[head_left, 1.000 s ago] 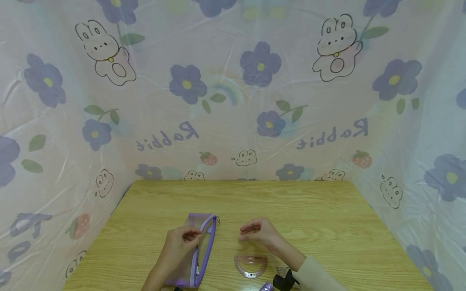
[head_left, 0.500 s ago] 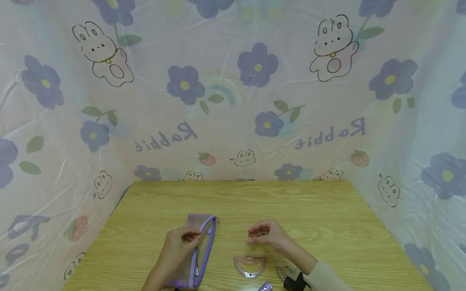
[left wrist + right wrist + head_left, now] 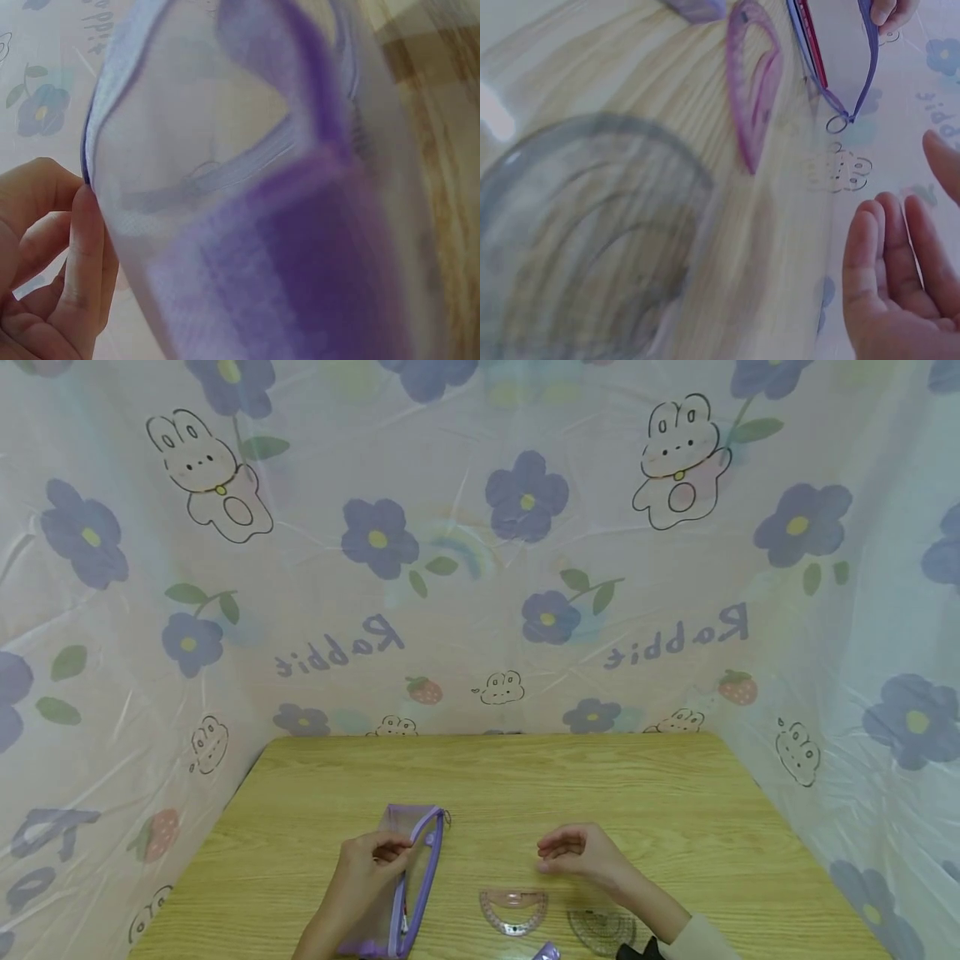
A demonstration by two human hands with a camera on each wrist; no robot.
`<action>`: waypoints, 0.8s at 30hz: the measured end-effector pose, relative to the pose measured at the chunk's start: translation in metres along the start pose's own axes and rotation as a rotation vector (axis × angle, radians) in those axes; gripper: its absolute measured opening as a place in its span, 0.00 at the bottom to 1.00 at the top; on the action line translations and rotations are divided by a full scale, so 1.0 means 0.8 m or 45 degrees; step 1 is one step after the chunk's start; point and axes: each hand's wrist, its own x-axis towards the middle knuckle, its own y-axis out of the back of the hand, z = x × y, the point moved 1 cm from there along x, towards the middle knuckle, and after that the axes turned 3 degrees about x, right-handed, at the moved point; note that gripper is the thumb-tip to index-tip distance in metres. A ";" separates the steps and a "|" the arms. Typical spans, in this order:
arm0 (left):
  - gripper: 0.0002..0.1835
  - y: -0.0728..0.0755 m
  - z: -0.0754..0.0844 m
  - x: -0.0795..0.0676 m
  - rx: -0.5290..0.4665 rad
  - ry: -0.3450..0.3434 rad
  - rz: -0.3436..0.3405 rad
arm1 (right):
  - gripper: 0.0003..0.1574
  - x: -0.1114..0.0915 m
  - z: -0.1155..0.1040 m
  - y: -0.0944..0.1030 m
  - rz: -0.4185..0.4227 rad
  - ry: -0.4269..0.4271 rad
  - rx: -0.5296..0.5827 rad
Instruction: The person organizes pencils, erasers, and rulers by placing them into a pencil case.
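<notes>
My left hand (image 3: 369, 870) pinches the edge of a see-through pencil case (image 3: 426, 881) with purple trim. The case's zipped mouth gapes, and in the right wrist view a slim red stick-like item (image 3: 813, 45) shows inside it. Close up in the left wrist view, thumb and finger of the left hand (image 3: 75, 247) nip the lilac rim. To the right, my right hand (image 3: 588, 857) hovers over the table holding nothing, its fingers gently bent. Below and left of it lies a small pink protractor (image 3: 514, 927); a larger clear protractor (image 3: 602, 932) lies beneath the right forearm.
A purple object (image 3: 547, 952), cut off by the lower frame edge, sits near the pink protractor. Black wrist gear (image 3: 640, 950) is on the right arm. A patterned curtain (image 3: 465, 610) surrounds the wooden table (image 3: 525, 777) at the back and sides.
My right hand has drawn away to the right from the pencil case, uncovering more of the clear protractor. The left hand keeps its pinch on the case.
</notes>
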 end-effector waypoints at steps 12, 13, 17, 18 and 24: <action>0.04 0.000 0.002 -0.002 0.000 0.006 -0.015 | 0.28 -0.032 0.010 0.027 -0.029 0.016 -0.044; 0.04 0.000 0.002 -0.002 0.002 -0.001 -0.013 | 0.28 -0.035 0.011 0.029 -0.030 0.018 -0.047; 0.04 -0.001 0.000 -0.001 0.007 -0.028 0.000 | 0.26 -0.041 0.015 0.036 -0.040 0.044 -0.051; 0.04 -0.002 0.000 -0.001 0.006 -0.035 0.004 | 0.26 -0.042 0.016 0.037 -0.044 0.052 -0.058; 0.04 -0.001 -0.001 0.000 0.002 -0.030 -0.003 | 0.26 -0.051 0.023 0.044 -0.061 0.072 -0.093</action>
